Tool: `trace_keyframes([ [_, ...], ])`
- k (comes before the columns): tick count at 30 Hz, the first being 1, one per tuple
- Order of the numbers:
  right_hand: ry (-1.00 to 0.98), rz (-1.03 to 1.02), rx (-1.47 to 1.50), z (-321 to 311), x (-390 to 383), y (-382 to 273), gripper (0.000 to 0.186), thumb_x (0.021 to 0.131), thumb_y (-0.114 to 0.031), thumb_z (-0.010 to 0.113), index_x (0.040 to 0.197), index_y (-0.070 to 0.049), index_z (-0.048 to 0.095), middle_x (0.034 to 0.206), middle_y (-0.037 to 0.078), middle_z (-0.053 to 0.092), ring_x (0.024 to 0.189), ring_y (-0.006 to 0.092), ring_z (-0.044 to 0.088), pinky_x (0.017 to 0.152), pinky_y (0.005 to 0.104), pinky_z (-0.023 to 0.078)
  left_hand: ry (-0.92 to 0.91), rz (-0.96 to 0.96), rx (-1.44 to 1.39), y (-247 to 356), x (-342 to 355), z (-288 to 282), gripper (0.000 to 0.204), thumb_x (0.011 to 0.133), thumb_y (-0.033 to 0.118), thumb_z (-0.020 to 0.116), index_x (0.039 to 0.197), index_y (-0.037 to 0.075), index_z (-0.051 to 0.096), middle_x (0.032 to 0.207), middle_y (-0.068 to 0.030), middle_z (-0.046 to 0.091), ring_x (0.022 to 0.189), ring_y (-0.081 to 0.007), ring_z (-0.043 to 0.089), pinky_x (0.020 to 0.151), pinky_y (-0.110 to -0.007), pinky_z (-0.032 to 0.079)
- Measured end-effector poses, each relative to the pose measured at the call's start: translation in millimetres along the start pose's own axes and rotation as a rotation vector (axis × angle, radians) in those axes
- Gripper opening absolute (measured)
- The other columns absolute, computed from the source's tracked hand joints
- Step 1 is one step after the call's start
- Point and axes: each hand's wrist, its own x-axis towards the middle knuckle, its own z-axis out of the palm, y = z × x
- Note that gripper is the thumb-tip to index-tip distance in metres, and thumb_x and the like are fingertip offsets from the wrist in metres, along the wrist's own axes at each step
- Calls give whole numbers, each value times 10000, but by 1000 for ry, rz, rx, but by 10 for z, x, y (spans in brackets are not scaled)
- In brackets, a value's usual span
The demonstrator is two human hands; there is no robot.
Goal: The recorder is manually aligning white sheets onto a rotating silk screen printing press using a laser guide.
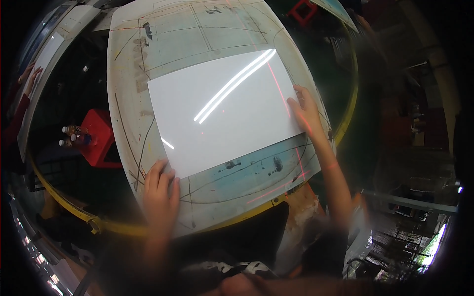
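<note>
A glossy white rectangular sheet [227, 123] lies slightly turned on a pale, stained board [207, 29] marked with dark curved lines. Two bright streaks of light reflect in its surface. At its right edge is my right hand [307, 112], thumb on top and the other fingers along and partly behind the edge, closed on the sheet. My left hand [160, 190] rests on the board by the sheet's near left corner. Its fingers are stretched out and apart, with the fingertips at the corner. Thin red light lines cross the sheet's right part, my right forearm and the board.
A yellow curved rail [64, 197] runs around the board. On the left, a red stool [101, 135] carries several capped bottles [76, 135]. Another person's hands [32, 76] touch a white sheet at far left. A second red stool [302, 11] stands at the back.
</note>
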Motion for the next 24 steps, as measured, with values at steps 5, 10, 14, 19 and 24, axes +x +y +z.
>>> trace_keyframes([
  [5,-7,-62,-6,-2,20,54,377,856,-73,617,1206,20,513,944,81,553,853,162,536,789,276,448,-11,-2,-3,4,4,-9,134,782,-9,633,906,-25,585,1185,-162,567,1074,-340,552,906,-396,434],
  [10,-17,-110,54,6,16,87,389,852,-70,621,1216,17,516,964,92,555,851,166,536,797,275,446,-39,-15,2,6,-2,-12,117,813,11,612,920,-24,581,1203,-137,547,1111,-345,528,912,-410,442],
  [14,18,-122,-8,1,45,185,406,846,-82,632,1223,19,519,976,105,561,844,166,537,778,273,448,-20,5,15,10,-2,10,130,803,-1,617,926,-21,581,1202,-149,553,1104,-341,535,919,-403,435],
  [19,68,-204,-168,1,9,63,405,801,-104,684,1175,18,583,961,86,537,782,154,506,703,268,453,-27,-7,29,25,-1,-7,138,796,-10,623,927,-21,582,1195,-162,561,1096,-339,542,925,-398,425],
  [24,83,-191,-180,-8,18,58,382,768,-87,712,1124,18,616,927,65,515,767,153,501,697,266,461,-32,-2,62,18,-11,12,128,816,10,607,940,-13,586,1237,-127,542,1143,-331,523,934,-404,438],
])
